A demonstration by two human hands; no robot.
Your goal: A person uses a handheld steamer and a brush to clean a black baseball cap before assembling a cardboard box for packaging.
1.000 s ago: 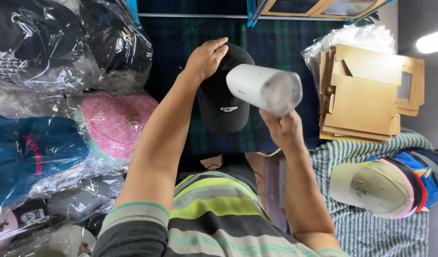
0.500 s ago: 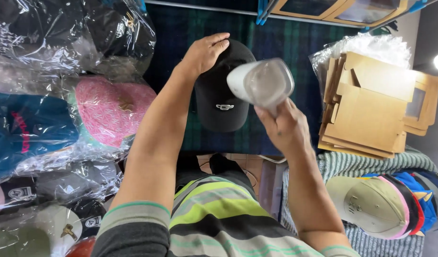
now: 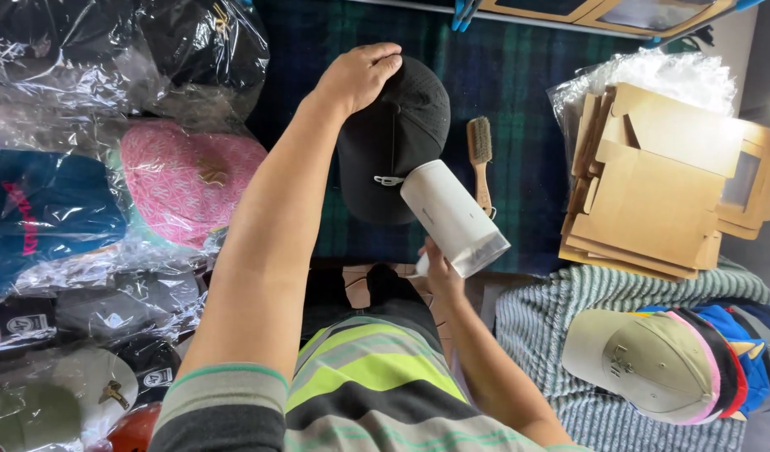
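On the plaid cloth, the soft, light black cap (image 3: 391, 142) is pressed at its crown by the left hand (image 3: 360, 75), while the white handheld device (image 3: 452, 216) is gripped by the right hand (image 3: 435, 266).

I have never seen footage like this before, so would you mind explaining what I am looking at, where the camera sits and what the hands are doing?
There is no machine here: a person wears a camera on the head, so the one view looks down over their striped shirt at their own two bare hands. The left hand rests on top of a black cap, which lies on a dark plaid cloth. The right hand holds a white cylindrical handheld device, tilted with one end at the cap. A wooden brush lies beside the cap. On the left are caps in clear plastic bags, on the right flat cardboard boxes and a row of stacked caps.
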